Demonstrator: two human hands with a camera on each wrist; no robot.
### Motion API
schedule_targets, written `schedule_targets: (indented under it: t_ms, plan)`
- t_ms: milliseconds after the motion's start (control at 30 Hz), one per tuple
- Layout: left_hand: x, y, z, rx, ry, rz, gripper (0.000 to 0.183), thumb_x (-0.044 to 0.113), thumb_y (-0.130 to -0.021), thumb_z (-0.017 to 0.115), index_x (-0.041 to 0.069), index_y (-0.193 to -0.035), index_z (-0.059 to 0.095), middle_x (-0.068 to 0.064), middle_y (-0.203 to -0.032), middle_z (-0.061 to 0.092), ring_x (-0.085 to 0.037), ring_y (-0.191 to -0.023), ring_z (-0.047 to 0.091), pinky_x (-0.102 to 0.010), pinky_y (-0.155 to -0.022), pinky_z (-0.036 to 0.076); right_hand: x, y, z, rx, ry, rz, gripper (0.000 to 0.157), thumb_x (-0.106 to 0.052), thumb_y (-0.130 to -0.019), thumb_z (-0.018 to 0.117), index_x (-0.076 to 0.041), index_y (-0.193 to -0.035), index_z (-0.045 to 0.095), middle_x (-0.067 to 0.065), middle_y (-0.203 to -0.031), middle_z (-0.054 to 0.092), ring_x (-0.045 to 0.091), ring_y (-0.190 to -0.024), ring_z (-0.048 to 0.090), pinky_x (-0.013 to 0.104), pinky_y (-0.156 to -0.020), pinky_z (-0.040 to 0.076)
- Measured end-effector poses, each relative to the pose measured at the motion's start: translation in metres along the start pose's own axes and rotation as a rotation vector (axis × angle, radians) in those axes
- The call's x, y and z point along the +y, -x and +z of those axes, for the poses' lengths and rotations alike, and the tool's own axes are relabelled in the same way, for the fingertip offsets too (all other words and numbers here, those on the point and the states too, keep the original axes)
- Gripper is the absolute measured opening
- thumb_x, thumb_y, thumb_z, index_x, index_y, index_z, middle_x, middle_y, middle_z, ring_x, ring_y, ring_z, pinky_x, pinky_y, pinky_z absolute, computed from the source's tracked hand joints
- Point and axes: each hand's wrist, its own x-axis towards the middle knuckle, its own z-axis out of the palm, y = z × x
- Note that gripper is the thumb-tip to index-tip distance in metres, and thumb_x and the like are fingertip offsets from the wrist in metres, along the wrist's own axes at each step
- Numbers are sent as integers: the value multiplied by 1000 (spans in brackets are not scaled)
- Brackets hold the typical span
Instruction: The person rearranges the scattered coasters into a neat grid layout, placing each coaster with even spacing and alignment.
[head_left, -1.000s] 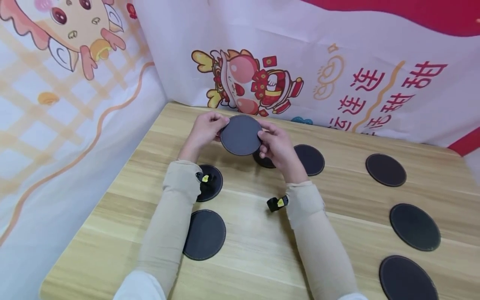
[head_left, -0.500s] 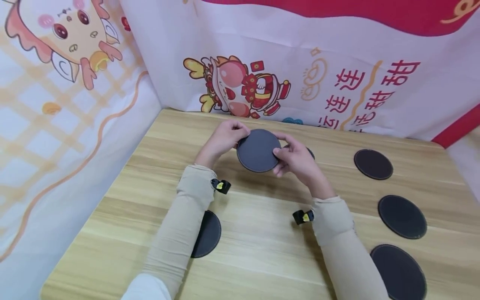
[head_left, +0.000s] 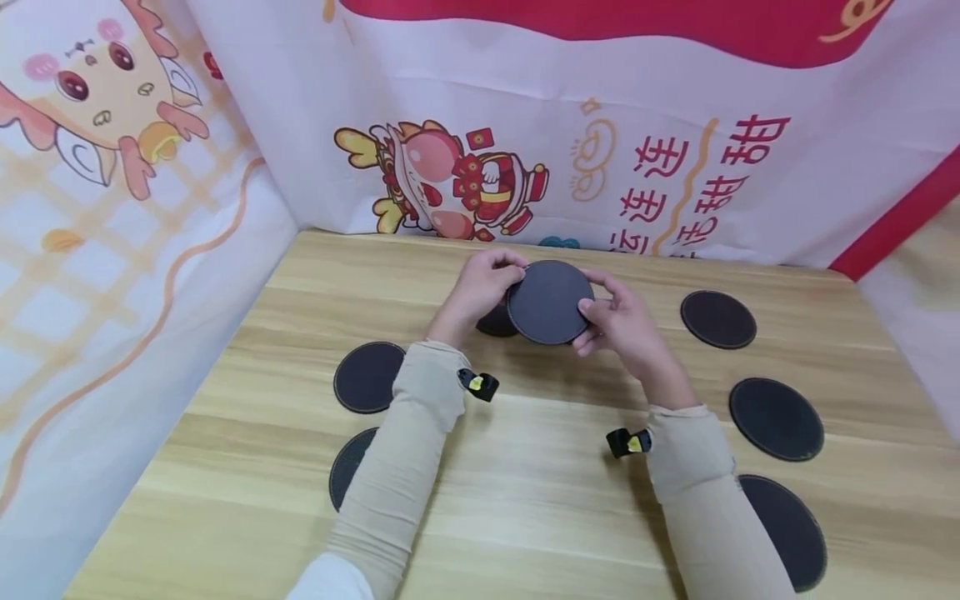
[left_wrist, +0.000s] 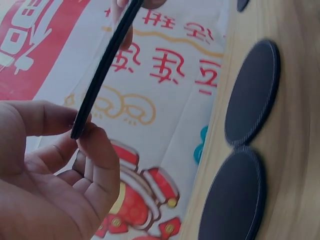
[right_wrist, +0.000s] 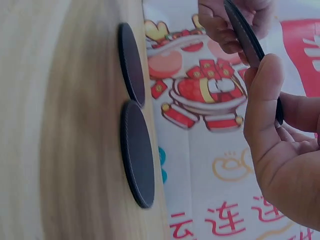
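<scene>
A round black coaster (head_left: 551,302) with a stitched rim is held up above the wooden table between both hands. My left hand (head_left: 478,290) pinches its left edge between thumb and fingers. On the opposite edge, my right hand (head_left: 624,323) grips it with the thumb on the near face and fingers behind. Seen edge-on in the left wrist view, the coaster (left_wrist: 104,75) looks thin and flat. Partly hidden behind it, another coaster (head_left: 495,321) lies on the table. The right wrist view shows two coasters (right_wrist: 138,155) lying end to end on the wood.
Two coasters (head_left: 367,377) lie at the left of the table (head_left: 540,500), one partly under the left sleeve. Several more stand in a column at the right, such as one coaster (head_left: 776,418); the right sleeve covers part of the nearest. A printed cloth (head_left: 465,75) hangs behind the table.
Both hands have carried the coaster to the right, past the coasters at the back of the table. The head view has turned slightly right. The grip stays the same.
</scene>
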Motion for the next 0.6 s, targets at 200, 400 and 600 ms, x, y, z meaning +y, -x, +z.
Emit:
schedule_targets:
  t_ms: [200,400,600]
  plan:
    - [-1,-5,25,-36,88,-12,28,8,-100,60,7,-127,69,-9,-98,65,-17,-74,60,-29,-61,52,-4,3,-24,72,-29,9,55,-7,-106,49,-10,-158,31,12,-80,69,17,-56,66,33,-58,58]
    - [-1,-12,50,-115,91,14,39,10,-102,59,14,-140,61,-7,-92,61,-16,-67,57,-27,-61,53,-4,5,-48,140,-98,1,54,-6,-106,49,-11,-157,34,12,-77,68,18,-56,67,31,-57,58]
    - [-4,-17,69,-167,120,19,44,7,-102,58,15,-145,57,-7,-85,57,-15,-65,56,-26,-60,53,-1,6,-68,203,-137,33,53,-9,-106,50,-16,-157,35,11,-81,67,20,-58,68,31,-57,58]
